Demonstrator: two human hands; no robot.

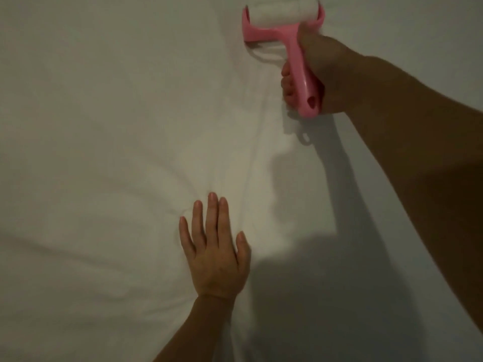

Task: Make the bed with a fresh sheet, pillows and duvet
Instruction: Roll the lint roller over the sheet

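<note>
— Pressing down on the sheet (104,126), is that the left hand (215,253)?

— Yes. It lies flat on the white sheet, low and a little left of centre, palm down, fingers straight and pointing away from the person, thumb out to the right. It holds nothing.

— And the sheet itself?

— It fills the whole view. Creases fan out from around the fingertips of that hand, toward the left and upward, and a long fold runs from near the hand up toward the top right.

— What about the right hand (311,74)?

— It is up in the top right, arm stretched out from the lower right edge. Its fingers are wrapped around the pink handle of a lint roller (285,40); the fingertips show on the left of the handle, the thumb lies along its right side.

— How does the roller sit?

— Handle toward the person, head away. The white roll at the top sits in a pink fork, right at the upper edge of the view, so part of it is cut off. The roll looks to be at the sheet, though I cannot tell for sure if it touches. The handle end has a small hole in it.

— Are the two hands near each other?

— No, well apart: one low in the middle, the other high on the right. Shadows of the arm and the roller fall on the sheet between and below them.
</note>
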